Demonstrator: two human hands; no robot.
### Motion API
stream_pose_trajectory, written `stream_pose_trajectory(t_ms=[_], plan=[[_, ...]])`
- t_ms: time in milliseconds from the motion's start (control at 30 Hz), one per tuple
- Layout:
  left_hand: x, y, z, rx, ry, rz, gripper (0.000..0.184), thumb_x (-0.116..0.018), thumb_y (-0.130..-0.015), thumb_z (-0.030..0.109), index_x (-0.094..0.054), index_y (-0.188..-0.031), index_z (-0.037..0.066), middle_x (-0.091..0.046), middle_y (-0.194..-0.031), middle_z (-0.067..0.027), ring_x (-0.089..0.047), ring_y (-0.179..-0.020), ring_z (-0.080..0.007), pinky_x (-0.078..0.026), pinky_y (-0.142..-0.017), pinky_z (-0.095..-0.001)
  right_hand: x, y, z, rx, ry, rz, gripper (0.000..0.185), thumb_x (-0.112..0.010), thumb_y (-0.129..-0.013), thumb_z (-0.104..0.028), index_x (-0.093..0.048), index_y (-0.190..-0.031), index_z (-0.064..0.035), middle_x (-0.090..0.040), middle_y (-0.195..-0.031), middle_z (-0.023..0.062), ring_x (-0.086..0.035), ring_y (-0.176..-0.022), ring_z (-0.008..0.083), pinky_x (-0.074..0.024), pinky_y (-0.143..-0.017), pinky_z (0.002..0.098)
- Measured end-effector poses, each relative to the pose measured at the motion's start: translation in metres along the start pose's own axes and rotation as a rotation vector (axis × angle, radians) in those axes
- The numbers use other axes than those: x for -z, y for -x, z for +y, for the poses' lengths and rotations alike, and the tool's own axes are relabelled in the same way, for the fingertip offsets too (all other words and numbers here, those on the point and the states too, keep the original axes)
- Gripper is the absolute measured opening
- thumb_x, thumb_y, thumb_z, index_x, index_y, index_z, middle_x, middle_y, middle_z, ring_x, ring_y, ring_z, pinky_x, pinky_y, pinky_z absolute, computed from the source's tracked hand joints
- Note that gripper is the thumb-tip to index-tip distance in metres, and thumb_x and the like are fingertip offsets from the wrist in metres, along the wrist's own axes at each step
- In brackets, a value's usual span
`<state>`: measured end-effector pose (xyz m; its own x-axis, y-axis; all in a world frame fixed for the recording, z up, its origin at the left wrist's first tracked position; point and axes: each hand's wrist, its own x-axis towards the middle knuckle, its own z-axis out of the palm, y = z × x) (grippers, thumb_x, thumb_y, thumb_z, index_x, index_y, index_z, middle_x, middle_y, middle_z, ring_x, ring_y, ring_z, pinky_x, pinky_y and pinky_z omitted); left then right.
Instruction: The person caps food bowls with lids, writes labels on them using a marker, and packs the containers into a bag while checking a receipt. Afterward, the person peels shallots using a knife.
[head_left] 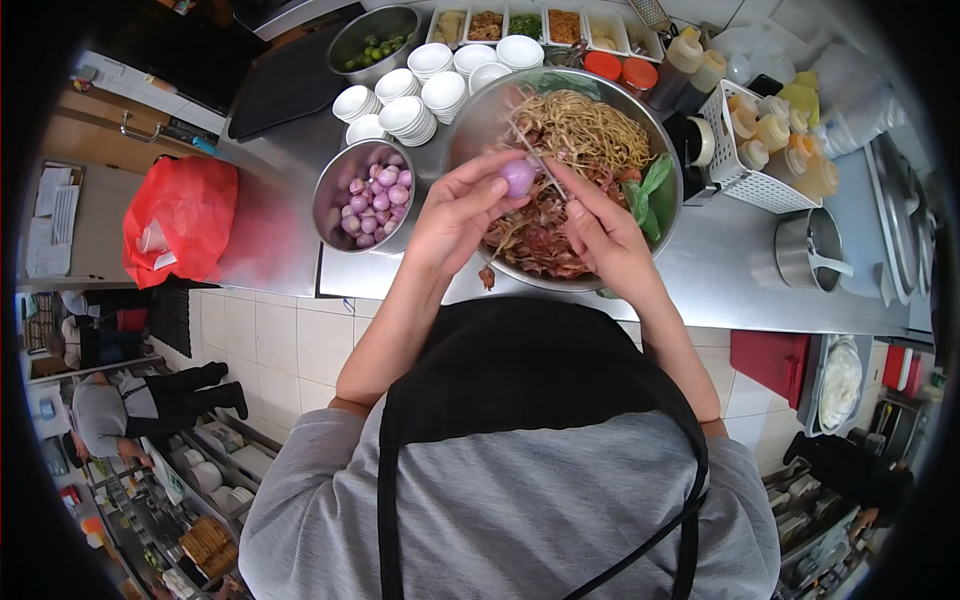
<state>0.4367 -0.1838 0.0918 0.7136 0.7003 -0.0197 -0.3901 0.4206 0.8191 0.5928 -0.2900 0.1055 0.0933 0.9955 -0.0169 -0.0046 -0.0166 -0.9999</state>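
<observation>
A peeled purple shallot (pixel 518 178) is pinched in the fingers of my left hand (pixel 462 208). My right hand (pixel 603 228) grips a knife (pixel 537 150), its blade right beside the shallot and its handle mostly hidden in my palm. Both hands are over a large metal bowl (pixel 672 215) that holds reddish-brown shallot skins (pixel 545 245), a pale brown stringy heap (pixel 605 128) and a green plastic bag (pixel 652 195). Left of my left hand stands a smaller metal bowl (pixel 322 205) with several peeled shallots (pixel 378 200) in it.
Stacked white dishes (pixel 407 118) and a bowl of green limes (pixel 375 45) stand at the back left. A white basket of bottles (pixel 755 185) and a metal pot (pixel 808 250) are on the right. A red plastic bag (pixel 185 215) lies left. Other people (pixel 110 410) stand farther off.
</observation>
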Motion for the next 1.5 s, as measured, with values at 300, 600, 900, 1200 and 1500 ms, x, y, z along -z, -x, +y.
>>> stream_pose_trajectory(t_ms=[300,600,900,1200,1500], plan=[[0.061,0.020,0.044,-0.134,-0.403,0.519,0.033,-0.052,-0.082,0.005,-0.050,-0.114,-0.002,-0.059,-0.097,-0.0110,-0.057,-0.083,-0.0152,-0.046,-0.076,-0.0265,0.027,-0.002,0.005,-0.010,0.024,0.157,0.039,-0.035,-0.093,-0.020,-0.034,-0.131,-0.0128,-0.034,-0.055,-0.0040,-0.029,-0.043,0.0027,-0.0257,-0.040,0.0158],[0.077,0.011,0.049,-0.357,-1.330,0.610,0.027,-0.063,-0.068,0.004,-0.063,-0.095,0.006,-0.062,-0.091,-0.0104,-0.058,-0.082,-0.0249,-0.044,-0.077,-0.0312,0.041,0.003,0.001,-0.097,0.058,0.276,0.039,-0.036,-0.092,-0.019,-0.034,-0.131,-0.0158,-0.033,-0.055,-0.0042,-0.029,-0.043,0.0028,-0.0253,-0.040,0.0159],[0.066,-0.102,-0.035,-0.417,-1.555,0.327,0.028,-0.065,-0.067,0.010,-0.061,-0.095,0.005,-0.061,-0.087,-0.0157,-0.058,-0.080,-0.0289,-0.045,-0.071,-0.0349,0.035,0.006,0.004,-0.104,0.078,0.241,0.041,-0.037,-0.092,-0.017,-0.030,-0.133,-0.0178,-0.037,-0.058,-0.0031,-0.032,-0.045,0.0033,-0.0271,-0.040,0.0162],[0.069,-0.097,-0.031,-0.297,-1.205,0.338,0.030,-0.072,-0.064,0.010,-0.061,-0.090,0.000,-0.061,-0.079,-0.0090,-0.058,-0.071,-0.0137,-0.047,-0.068,-0.0240,0.023,-0.008,0.025,-0.209,0.029,0.134,0.037,-0.038,-0.091,-0.015,-0.039,-0.128,-0.0149,-0.039,-0.059,-0.0021,-0.036,-0.049,0.0049,-0.0328,-0.046,0.0193],[0.056,-0.066,-0.033,-0.159,-0.712,0.372,0.026,-0.070,-0.069,0.005,-0.056,-0.088,-0.004,-0.061,-0.081,-0.0088,-0.057,-0.072,-0.0109,-0.046,-0.066,-0.0219,0.006,-0.036,0.049,-0.268,0.044,0.003,0.039,-0.039,-0.090,-0.016,-0.038,-0.129,-0.0142,-0.038,-0.055,-0.0024,-0.036,-0.047,0.0058,-0.0332,-0.045,0.0205]])
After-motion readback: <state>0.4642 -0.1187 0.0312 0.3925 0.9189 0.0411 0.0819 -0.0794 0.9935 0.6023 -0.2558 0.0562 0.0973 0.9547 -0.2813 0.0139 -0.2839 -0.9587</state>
